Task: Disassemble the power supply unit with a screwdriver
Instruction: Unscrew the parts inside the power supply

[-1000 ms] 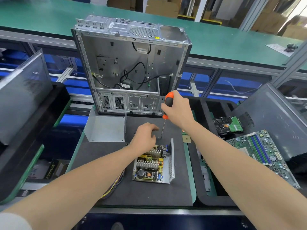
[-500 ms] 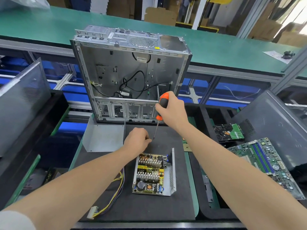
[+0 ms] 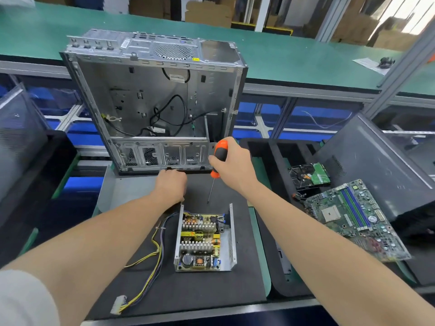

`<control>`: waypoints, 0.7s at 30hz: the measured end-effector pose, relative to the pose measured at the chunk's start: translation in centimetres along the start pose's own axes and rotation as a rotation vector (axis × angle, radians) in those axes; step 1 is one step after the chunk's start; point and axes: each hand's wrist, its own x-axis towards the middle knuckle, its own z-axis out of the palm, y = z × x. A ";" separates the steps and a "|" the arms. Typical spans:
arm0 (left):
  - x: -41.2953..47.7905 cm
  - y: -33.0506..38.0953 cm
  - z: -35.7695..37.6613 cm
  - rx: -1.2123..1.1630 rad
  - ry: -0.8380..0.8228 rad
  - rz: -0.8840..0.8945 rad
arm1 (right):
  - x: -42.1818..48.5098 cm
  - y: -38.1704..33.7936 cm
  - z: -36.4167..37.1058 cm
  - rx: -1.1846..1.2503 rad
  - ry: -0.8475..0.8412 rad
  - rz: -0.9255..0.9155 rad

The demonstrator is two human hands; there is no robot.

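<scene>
Right hand [image 3: 231,165] is gripping the screwdriver [image 3: 219,150]; left hand [image 3: 170,187], curled, contents unclear, is hovering nearer the power supply unit [image 3: 202,241], lengthwise toward the person.

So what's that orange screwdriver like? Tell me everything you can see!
The screwdriver has a chunky orange and black grip, plastic or rubber by its look, and a thin straight metal shaft. The right hand is wrapped round the grip and holds it nearly upright, tip down. The tip points at the black mat, just beyond the opened power supply unit; whether it touches the mat is unclear.
</scene>
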 end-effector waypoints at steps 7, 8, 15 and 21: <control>-1.1 -0.6 -0.2 -0.097 0.023 0.053 | -1.4 0.5 -0.2 0.017 0.012 -0.053; -1.4 -0.8 -0.2 -0.153 0.043 0.062 | -1.5 0.5 -0.2 0.020 0.009 -0.059; -5.2 -0.7 -0.3 -0.553 0.250 0.129 | -2.8 -0.5 -0.2 0.056 0.004 -0.172; -10.1 1.1 0.0 -0.734 0.308 0.251 | -4.7 -1.8 0.2 0.057 0.004 -0.273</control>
